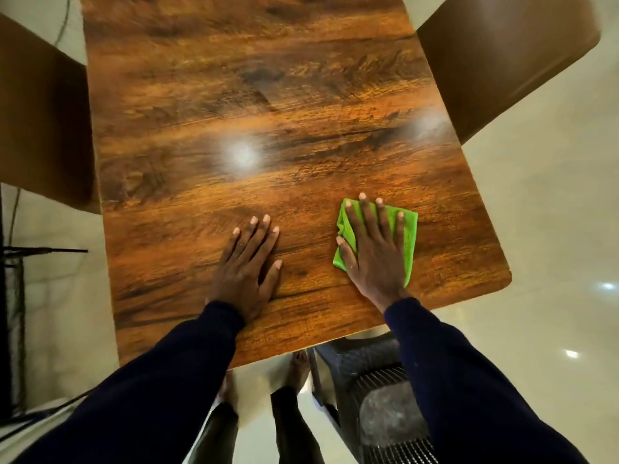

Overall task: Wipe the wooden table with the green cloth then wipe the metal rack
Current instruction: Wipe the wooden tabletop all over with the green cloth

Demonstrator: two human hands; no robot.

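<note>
While the right hand (371,259) presses the cloth (407,229) flat onto the table (251,95), its fingers are spread straight, not curled round it. So it's pinned rather than actually gripped. The cloth sits near the front right corner, close to the edge. The left hand (248,269) lies flat on bare wood beside it, holding nothing; I'd guess it's bracing.

Main risk imo: with no real grip, a fast sweep could bunch the cloth or slide it out from under the palm, and that near the corner it could drop to the floor. Most of the top lies beyond the hands, so long reaches may lose pressure and leave streaks. The dark mesh thing at far left (13,296) might be the rack, can't tell.
</note>
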